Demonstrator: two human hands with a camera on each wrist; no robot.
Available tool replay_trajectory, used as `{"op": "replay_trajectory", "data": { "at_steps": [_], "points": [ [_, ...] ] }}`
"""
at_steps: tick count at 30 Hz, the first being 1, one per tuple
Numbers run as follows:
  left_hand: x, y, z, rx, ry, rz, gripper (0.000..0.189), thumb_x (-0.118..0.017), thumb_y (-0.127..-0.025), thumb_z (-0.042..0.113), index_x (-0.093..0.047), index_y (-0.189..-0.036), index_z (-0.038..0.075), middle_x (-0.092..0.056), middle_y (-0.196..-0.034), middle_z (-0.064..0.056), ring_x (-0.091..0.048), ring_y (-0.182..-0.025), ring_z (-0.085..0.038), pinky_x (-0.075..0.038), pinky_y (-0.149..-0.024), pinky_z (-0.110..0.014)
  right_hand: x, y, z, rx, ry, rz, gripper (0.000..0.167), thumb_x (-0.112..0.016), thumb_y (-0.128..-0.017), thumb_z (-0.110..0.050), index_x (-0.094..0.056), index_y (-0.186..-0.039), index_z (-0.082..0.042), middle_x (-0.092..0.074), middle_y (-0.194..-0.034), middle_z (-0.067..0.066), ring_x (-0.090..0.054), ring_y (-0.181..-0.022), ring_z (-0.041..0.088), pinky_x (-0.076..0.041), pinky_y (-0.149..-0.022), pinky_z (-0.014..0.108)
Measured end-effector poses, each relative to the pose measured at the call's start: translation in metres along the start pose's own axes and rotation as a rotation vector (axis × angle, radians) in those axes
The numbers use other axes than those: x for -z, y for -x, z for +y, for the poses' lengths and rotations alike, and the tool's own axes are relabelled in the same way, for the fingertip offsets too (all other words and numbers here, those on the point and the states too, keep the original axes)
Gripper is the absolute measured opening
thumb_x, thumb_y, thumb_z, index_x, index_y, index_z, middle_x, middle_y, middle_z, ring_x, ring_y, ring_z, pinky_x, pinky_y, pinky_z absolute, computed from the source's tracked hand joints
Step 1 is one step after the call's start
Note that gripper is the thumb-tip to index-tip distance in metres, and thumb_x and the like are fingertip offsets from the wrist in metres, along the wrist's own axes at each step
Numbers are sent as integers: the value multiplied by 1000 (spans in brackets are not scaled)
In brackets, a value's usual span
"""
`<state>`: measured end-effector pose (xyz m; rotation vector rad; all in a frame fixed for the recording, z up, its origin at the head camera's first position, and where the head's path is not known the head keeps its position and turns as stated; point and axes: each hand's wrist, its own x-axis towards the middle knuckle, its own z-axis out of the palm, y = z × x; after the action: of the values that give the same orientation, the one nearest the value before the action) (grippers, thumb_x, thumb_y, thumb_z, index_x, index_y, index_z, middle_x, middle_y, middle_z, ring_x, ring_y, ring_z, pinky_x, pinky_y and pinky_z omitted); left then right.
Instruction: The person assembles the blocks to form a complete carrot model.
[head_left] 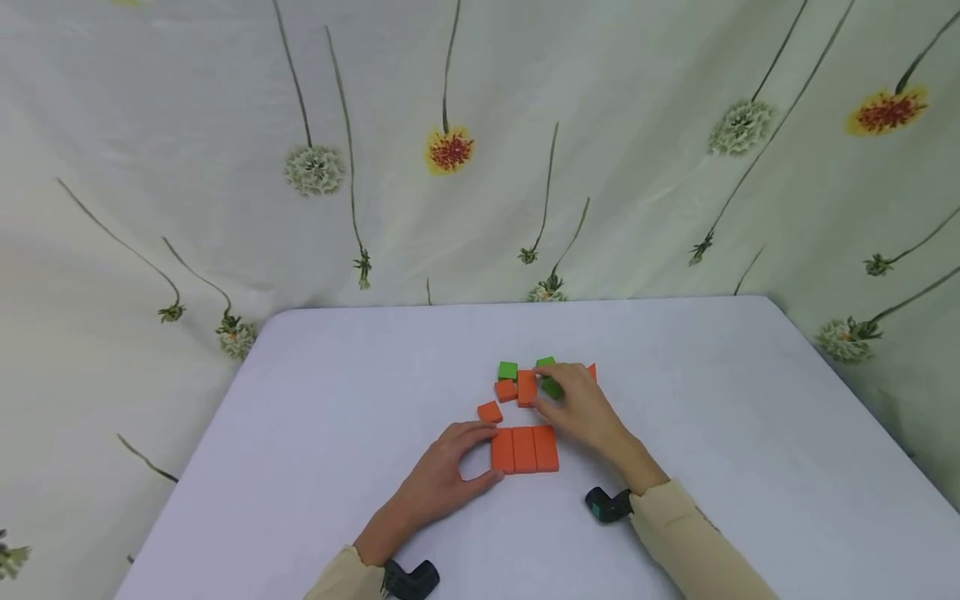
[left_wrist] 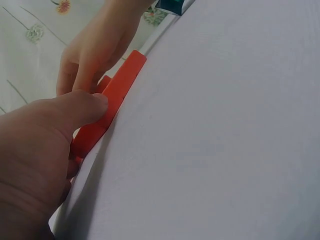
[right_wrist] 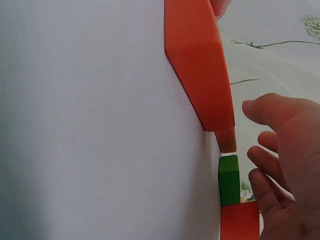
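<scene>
Three orange rectangular blocks [head_left: 524, 450] lie side by side in a row on the white table. My left hand [head_left: 444, 477] grips the row's left end, thumb at the near corner and fingers at the far one; in the left wrist view, the thumb presses an orange side [left_wrist: 116, 95]. My right hand [head_left: 581, 408] is beyond the row, thumb and fingers spread, fingertips close to another orange block [head_left: 527, 388]. Under its fingers sits a green block [head_left: 552, 388]. The right wrist view shows the thumb [right_wrist: 257, 110] apart from the fingers, with nothing visible between them.
Small orange pieces [head_left: 490, 412] lie left of the right hand. Further green blocks [head_left: 508, 371] stand behind them, and an orange pointed piece [head_left: 592, 372] shows past the right hand. A flower-patterned cloth [head_left: 630, 167] hangs behind the table [head_left: 360, 367].
</scene>
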<state>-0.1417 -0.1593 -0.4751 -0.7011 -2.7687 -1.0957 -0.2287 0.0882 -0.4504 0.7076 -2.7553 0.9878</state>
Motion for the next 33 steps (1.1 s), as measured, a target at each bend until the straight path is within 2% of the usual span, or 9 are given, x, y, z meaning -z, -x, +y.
{"op": "replay_trajectory", "data": {
  "at_steps": [10,23,33],
  "points": [
    [0,1,0,-15,-3,11,53,-83,-88,26,-65,-136,13,-62,-141,1,-56,-133,-20,-51,-110,-43,-4,-4,-6,-8,110,-64,49,-78,-93,-28,-65,-136,-8,-68,-132,8,-55,-125,30,-55,-104,45],
    [1,2,1,-7,2,5,54,-83,-88,26,-65,-137,13,-62,-141,1,-55,-133,-19,-51,-111,-43,-8,-10,-12,-34,160,-91,54,-79,-91,-31,-63,-138,-9,-64,-139,11,-52,-129,32,-53,-107,46],
    [1,3,1,-16,5,14,53,-83,-88,26,-65,-137,14,-62,-140,2,-56,-132,-19,-51,-110,-43,-11,-12,-13,-22,185,-90,55,-79,-91,-34,-65,-137,-8,-63,-140,10,-50,-130,32,-51,-108,46]
  ]
}}
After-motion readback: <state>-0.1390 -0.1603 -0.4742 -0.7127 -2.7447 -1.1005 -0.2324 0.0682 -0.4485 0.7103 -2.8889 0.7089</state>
